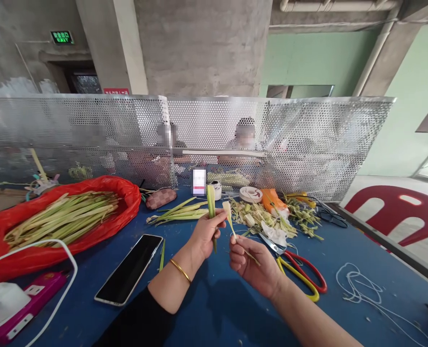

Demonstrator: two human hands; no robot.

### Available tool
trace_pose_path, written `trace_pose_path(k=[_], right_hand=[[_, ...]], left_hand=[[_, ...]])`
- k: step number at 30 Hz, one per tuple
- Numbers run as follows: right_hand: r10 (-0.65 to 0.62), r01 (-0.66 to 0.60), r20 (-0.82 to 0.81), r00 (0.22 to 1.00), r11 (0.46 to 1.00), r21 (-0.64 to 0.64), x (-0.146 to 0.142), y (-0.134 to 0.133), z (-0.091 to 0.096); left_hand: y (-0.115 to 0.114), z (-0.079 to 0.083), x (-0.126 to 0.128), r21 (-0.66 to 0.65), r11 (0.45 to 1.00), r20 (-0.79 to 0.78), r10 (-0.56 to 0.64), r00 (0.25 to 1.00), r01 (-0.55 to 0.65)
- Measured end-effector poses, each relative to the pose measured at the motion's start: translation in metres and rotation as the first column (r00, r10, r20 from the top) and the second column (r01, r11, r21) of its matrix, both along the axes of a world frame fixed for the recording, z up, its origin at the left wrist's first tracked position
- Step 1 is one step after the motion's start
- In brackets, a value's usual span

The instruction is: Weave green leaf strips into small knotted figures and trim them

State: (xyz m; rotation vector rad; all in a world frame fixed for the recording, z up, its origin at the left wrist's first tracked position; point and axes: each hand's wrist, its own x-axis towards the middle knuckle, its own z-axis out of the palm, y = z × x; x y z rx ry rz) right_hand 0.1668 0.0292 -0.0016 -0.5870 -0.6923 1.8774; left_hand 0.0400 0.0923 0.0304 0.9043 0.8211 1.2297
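Over the middle of the blue table, my left hand [207,232] grips a green leaf strip [211,200] that stands upright. Close by on the right, my right hand [252,262] pinches a pale, narrow leaf strip [229,219], its wider end pointing up and its thin end coming out below the fingers. The two strips are apart. Beyond my left hand lies a small bunch of green leaf strips [185,211]. Scissors [302,270] with red and yellow handles rest beside my right hand, near a heap of cut leaf scraps [250,215].
A red plastic bag [127,190] of long leaves sits left. A dark phone [129,270], a magenta power strip [36,308] with a white cable, a tape roll [251,194] and loose white string [361,284] lie around. A perforated metal screen [214,125] separates me from people opposite.
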Motion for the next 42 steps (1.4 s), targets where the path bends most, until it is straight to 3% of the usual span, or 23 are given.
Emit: trace_pose_path(k=[3,5,6,7,8,9,10,11,12,14,18,22,24,26,29,30,31,33,35,37,42], right_hand=[[0.02,-0.019,0.172,0.985,1.0,-0.007,0.002,0.002,0.005],[-0.005,-0.03,0.493,0.87,0.997,0.065,0.012,0.004,0.011],[-0.061,-0.046,0.69,0.722,0.99,0.136,0.022,0.004,0.014],[-0.172,-0.056,0.858,0.483,0.972,0.226,0.034,0.004,0.017],[-0.29,-0.129,0.942,0.169,0.941,0.313,0.048,0.002,0.018],[-0.385,-0.15,0.906,-0.174,0.92,0.363,0.063,0.0,0.017],[-0.396,-0.156,0.806,-0.439,0.918,0.366,0.079,-0.002,0.014],[-0.342,-0.162,0.73,-0.592,0.938,0.308,0.094,-0.005,0.01],[-0.271,-0.161,0.705,-0.655,0.962,0.22,0.107,-0.009,0.005],[-0.221,-0.184,0.736,-0.64,0.974,0.131,0.124,-0.014,-0.007],[-0.27,-0.239,0.739,-0.618,0.959,0.151,0.128,-0.018,-0.02],[-0.259,-0.188,0.756,-0.602,0.965,0.181,0.126,-0.017,-0.016],[-0.28,-0.114,0.81,-0.515,0.959,0.259,0.128,-0.019,-0.01],[-0.336,-0.045,0.899,-0.281,0.94,0.337,0.127,-0.023,-0.004],[-0.368,0.068,0.896,0.247,0.93,0.362,0.115,-0.029,0.004],[-0.362,0.11,0.851,0.381,0.932,0.347,0.108,-0.031,0.006],[-0.363,0.151,0.801,0.475,0.931,0.333,0.1,-0.032,0.006],[-0.388,0.199,0.722,0.573,0.92,0.337,0.086,-0.034,0.005],[-0.402,0.182,0.683,0.61,0.91,0.373,0.075,-0.035,0.003],[-0.398,0.122,0.699,0.594,0.903,0.411,0.069,-0.037,0.001],[-0.431,0.03,0.813,0.392,0.889,0.457,0.063,-0.043,0.002]], left_hand=[[0.001,0.003,-0.002,0.052,0.997,-0.047,0.068,0.997,-0.065],[0.002,0.005,-0.003,0.085,0.992,-0.073,0.101,0.992,-0.095],[0.002,0.005,-0.004,0.096,0.99,-0.084,0.114,0.99,-0.106],[0.003,0.006,-0.004,0.104,0.988,-0.093,0.126,0.988,-0.116],[0.003,0.006,-0.005,0.109,0.986,-0.099,0.137,0.986,-0.126],[0.004,0.006,-0.006,0.112,0.984,-0.104,0.147,0.984,-0.135],[0.004,0.006,-0.006,0.113,0.983,-0.106,0.155,0.982,-0.143],[0.004,0.006,-0.006,0.112,0.983,-0.108,0.16,0.981,-0.148],[0.004,0.006,-0.006,0.112,0.982,-0.108,0.162,0.981,-0.15],[0.004,0.005,-0.005,0.108,0.983,-0.11,0.158,0.981,-0.146],[0.003,0.004,-0.003,0.098,0.986,-0.11,0.142,0.984,-0.132],[0.003,0.004,-0.002,0.091,0.987,-0.112,0.139,0.984,-0.13],[0.004,0.003,-0.003,0.088,0.987,-0.111,0.147,0.983,-0.137],[0.004,0.003,-0.004,0.083,0.986,-0.11,0.155,0.982,-0.146],[0.004,0.004,-0.004,0.083,0.985,-0.112,0.16,0.981,-0.151],[0.004,0.004,-0.004,0.085,0.985,-0.114,0.16,0.98,-0.151],[0.003,0.004,-0.004,0.088,0.985,-0.117,0.159,0.98,-0.15],[0.002,0.003,-0.002,0.093,0.985,-0.124,0.156,0.98,-0.145],[0.0,0.002,0.002,0.094,0.986,-0.13,0.149,0.98,-0.138],[-0.003,0.001,0.005,0.095,0.987,-0.129,0.143,0.981,-0.132],[-0.011,-0.004,0.014,0.114,0.986,-0.097,0.132,0.987,-0.12]])
